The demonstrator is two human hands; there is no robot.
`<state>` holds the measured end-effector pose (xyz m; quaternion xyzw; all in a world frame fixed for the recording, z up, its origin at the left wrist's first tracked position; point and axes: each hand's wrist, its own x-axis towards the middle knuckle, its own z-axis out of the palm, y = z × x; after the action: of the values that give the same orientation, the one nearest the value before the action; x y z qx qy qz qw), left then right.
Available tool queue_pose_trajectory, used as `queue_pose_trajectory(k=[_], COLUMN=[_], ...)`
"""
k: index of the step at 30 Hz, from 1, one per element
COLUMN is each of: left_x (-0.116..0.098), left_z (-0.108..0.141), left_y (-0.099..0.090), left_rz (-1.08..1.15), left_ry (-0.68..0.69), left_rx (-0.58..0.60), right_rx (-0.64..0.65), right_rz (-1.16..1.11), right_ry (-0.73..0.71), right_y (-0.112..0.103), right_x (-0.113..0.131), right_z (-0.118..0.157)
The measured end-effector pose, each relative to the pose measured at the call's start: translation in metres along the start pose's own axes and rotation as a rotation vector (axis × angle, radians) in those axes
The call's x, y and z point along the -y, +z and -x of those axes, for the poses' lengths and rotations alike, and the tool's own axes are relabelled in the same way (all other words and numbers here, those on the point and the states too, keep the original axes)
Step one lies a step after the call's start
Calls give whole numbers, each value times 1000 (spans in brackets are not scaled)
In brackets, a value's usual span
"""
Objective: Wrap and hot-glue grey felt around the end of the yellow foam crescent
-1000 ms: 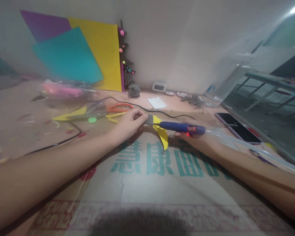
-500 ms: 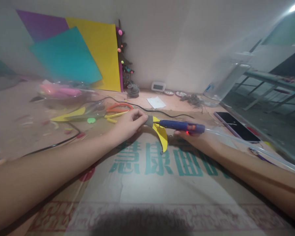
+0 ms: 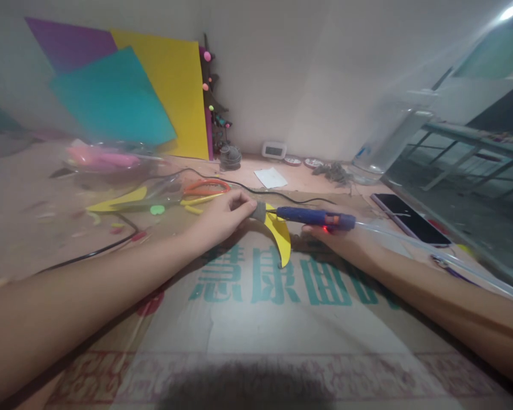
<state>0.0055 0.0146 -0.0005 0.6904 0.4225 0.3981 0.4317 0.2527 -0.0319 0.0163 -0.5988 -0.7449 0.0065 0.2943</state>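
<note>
My left hand (image 3: 231, 212) pinches a yellow crescent-shaped piece (image 3: 281, 242) at its upper end, where grey yarn (image 3: 260, 211) is wound around it. The pointed lower end of the crescent hangs free over the cardboard. My right hand (image 3: 331, 238) is closed around a dark blue hot glue gun (image 3: 301, 215), mostly from below, and a red light glows on it. Its nozzle points left and meets the crescent beside the yarn; whether it touches I cannot tell. A long clear glue stick (image 3: 393, 240) sticks out of its back.
Printed cardboard (image 3: 256, 330) lies under my hands. Orange-handled scissors (image 3: 207, 187), a yellow cut-out (image 3: 119, 200) and a black cable (image 3: 98, 253) are on the left. Farther back are a yarn ball (image 3: 231, 158), a small white clock (image 3: 274, 150) and a clear bottle (image 3: 389, 142). A phone (image 3: 410, 219) lies right.
</note>
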Motion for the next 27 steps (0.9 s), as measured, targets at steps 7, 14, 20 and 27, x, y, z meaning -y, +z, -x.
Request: queue_pose_trajectory(k=[7, 14, 20, 27], left_x=[1, -1, 0, 2], left_z=[-1, 0, -1, 0], left_y=[0, 0, 0, 0], left_rz=[6, 1, -5, -26], left_ry=[-4, -4, 11, 31], left_rx=[9, 17, 19, 29], right_rx=[21, 47, 52, 44], right_rz=[25, -60, -40, -32], right_ry=[63, 88, 95, 107], right_y=[-2, -3, -3, -3], right_x=[2, 4, 4, 5], right_z=[0, 1, 0, 0])
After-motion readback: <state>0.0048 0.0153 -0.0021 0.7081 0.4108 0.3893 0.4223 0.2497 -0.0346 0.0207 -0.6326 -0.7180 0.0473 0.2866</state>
